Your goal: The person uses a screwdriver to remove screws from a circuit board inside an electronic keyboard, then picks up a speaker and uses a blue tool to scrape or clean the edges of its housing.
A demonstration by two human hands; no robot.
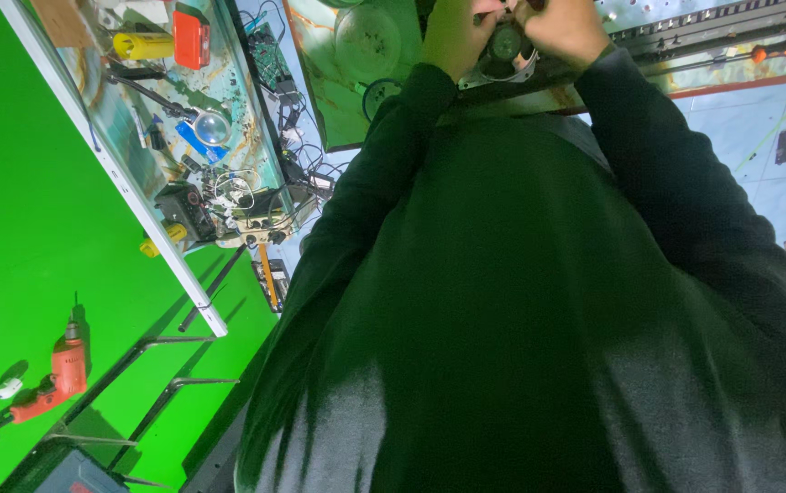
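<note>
Hands: we count two, both at the top centre of the frame, the left hand (455,35) and the right hand (565,27), cut off by the upper edge.
Fingers: both hands curl closed around one small round part (505,42), dark green with a pale rim, held between them just above the table (320,82).
Sleeves: two dark ones run down from the hands into the dark top that fills the lower centre and right and hides most of the table.
Discs: one clear round lid (367,35) left of the left hand; one dark ring (377,91) just below it.
Screwdriver: one, orange-handled (785,47), upper right.
Shelf: one long shelf (151,196) at upper left, crowded with one yellow tool (142,44), one red box (191,38), one glass lens (212,128) and tangled wires.
Drill: one orange drill (57,379) on the green wall (19,201), lower left.
Brackets: two metal arms (174,383) below the shelf.
</note>
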